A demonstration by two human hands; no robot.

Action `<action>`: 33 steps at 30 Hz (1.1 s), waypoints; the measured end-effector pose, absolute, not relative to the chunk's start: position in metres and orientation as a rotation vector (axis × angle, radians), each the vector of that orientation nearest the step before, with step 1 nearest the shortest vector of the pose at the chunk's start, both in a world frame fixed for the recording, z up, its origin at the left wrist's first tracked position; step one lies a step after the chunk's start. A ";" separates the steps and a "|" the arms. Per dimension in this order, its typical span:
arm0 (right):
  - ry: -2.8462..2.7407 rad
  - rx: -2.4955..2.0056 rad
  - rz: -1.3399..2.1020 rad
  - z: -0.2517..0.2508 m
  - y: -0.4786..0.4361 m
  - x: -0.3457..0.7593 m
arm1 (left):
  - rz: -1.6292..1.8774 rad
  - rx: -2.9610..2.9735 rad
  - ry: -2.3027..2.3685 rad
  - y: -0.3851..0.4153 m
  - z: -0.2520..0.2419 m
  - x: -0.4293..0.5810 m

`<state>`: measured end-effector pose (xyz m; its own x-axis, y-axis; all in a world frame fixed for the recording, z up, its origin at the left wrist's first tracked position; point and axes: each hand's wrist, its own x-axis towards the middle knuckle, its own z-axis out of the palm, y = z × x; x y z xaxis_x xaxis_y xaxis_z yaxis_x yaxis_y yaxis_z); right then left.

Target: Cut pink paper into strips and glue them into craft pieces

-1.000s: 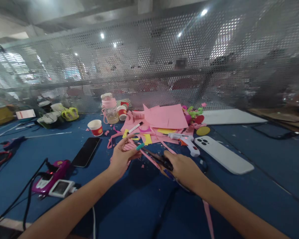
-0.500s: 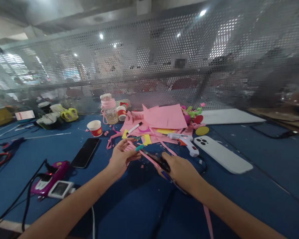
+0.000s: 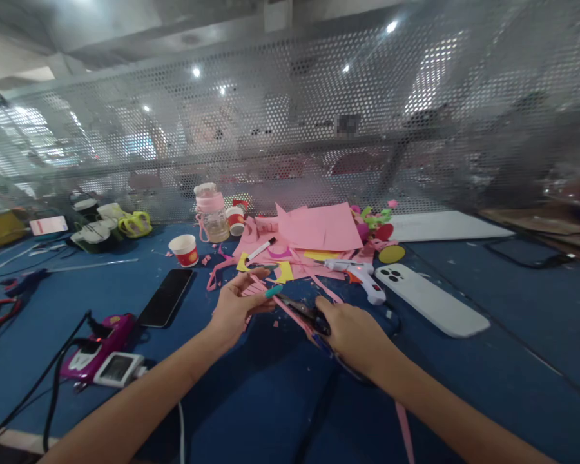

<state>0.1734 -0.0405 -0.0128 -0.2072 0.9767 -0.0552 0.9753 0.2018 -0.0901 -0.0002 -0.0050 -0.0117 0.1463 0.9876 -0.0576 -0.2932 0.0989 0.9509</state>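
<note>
My left hand point(image 3: 236, 303) is closed on a pink paper strip point(image 3: 296, 317), with a teal thumbnail over it. The strip slants down to the right, and a pink end hangs below my right forearm. My right hand point(image 3: 352, 332) grips a pair of scissors point(image 3: 302, 309) with dark blades and blue on the handle. Its blades point left toward my left fingertips, along the strip. Whether the blades are touching the paper I cannot tell. Behind my hands lies a heap of pink paper point(image 3: 319, 227) with yellow scraps and a marker point(image 3: 261, 249) on it.
A glue gun point(image 3: 367, 277) and a large white phone-shaped piece point(image 3: 432, 301) lie to the right. Left are a black phone point(image 3: 167, 298), a paper cup point(image 3: 184, 250), a bottle point(image 3: 211, 212) and a purple power strip point(image 3: 99, 345) with cables. A perforated metal screen point(image 3: 290, 142) stands behind.
The scissor blades show more clearly beside the strip, and their angle has shifted slightly. Both hands stay in nearly the same place, still holding the strip and scissors.
</note>
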 end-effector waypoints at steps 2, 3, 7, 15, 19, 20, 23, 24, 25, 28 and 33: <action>-2.425 -1.956 0.151 -0.015 -0.041 0.173 | 1.162 1.007 0.916 -0.006 -0.012 0.000; -2.416 -1.953 0.146 -0.015 -0.041 0.173 | 1.163 1.006 0.912 -0.006 -0.012 0.000; -2.344 -1.980 0.173 -0.017 -0.039 0.176 | 1.214 0.961 0.916 -0.004 -0.010 -0.001; -2.324 -1.887 0.300 -0.015 -0.038 0.180 | 1.194 0.960 0.881 -0.002 -0.011 -0.002; -2.347 -1.871 0.295 -0.014 -0.039 0.179 | 1.176 0.962 0.881 -0.003 -0.010 -0.002; -2.351 -1.871 0.293 -0.014 -0.039 0.179 | 1.171 0.961 0.886 -0.003 -0.010 -0.002; -2.352 -1.884 0.287 -0.013 -0.038 0.178 | 1.171 0.965 0.889 -0.004 -0.008 -0.002; -2.351 -1.888 0.287 -0.013 -0.038 0.178 | 1.175 0.969 0.886 -0.004 -0.008 -0.002; -2.352 -1.890 0.289 -0.013 -0.037 0.177 | 1.176 0.973 0.884 -0.004 -0.008 -0.002; -2.354 -1.896 0.299 -0.015 -0.037 0.176 | 1.175 0.978 0.885 -0.005 -0.008 -0.002; -2.347 -1.870 0.303 -0.017 -0.039 0.174 | 1.170 0.965 0.873 -0.005 -0.009 -0.001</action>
